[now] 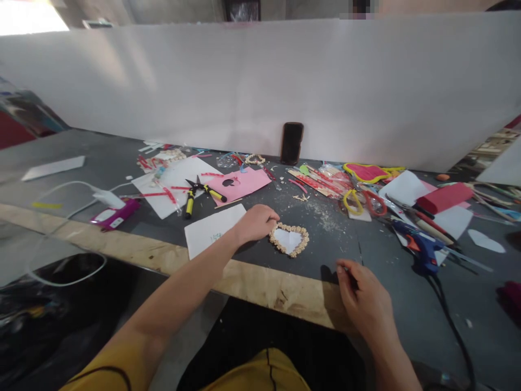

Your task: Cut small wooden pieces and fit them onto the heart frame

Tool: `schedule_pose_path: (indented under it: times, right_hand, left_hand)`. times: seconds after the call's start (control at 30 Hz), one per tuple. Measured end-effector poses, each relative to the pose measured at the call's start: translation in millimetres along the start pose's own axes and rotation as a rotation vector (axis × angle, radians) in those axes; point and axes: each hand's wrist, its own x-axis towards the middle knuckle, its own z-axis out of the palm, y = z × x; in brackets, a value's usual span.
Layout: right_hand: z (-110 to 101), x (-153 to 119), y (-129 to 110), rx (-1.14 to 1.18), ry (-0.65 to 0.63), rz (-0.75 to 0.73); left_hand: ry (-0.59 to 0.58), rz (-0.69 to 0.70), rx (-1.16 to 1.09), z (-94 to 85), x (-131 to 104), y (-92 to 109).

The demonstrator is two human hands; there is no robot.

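Note:
A heart-shaped frame (pixel 272 239) edged with small pale wooden beads lies flat on the dark tabletop, with white paper inside its outline. My left hand (pixel 257 222) is at the upper left of the heart, fingers pinched together beside its beaded edge; what they hold, if anything, is hidden. Below and to the right, my right hand (pixel 368 298) hovers over the table's front edge with thumb and fingers curled in; nothing shows in them. A white sheet with green writing (pixel 211 231) lies partly under my left forearm.
Yellow-handled pliers (pixel 199 194) and pink card (pixel 240 184) lie behind on the left. A phone (pixel 292 143) leans on the white partition (pixel 260 87). At right are scissors (pixel 363 202) and a blue glue gun (pixel 425 251) with its cord. A purple power strip (pixel 116 214) sits far left.

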Motion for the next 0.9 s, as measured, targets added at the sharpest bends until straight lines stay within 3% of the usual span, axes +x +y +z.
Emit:
schedule_pose_path:
  times: [0.47, 0.9]
  right_hand:
    - [1, 0, 0, -0.023, 0.002, -0.077]
    - [0, 2, -2, -0.040, -0.011, -0.065]
  left_hand:
    - [-0.133, -0.047, 0.103, 0.6, -60, 25]
    - [-0.159, -0.031, 0.101, 8.9, -60, 27]
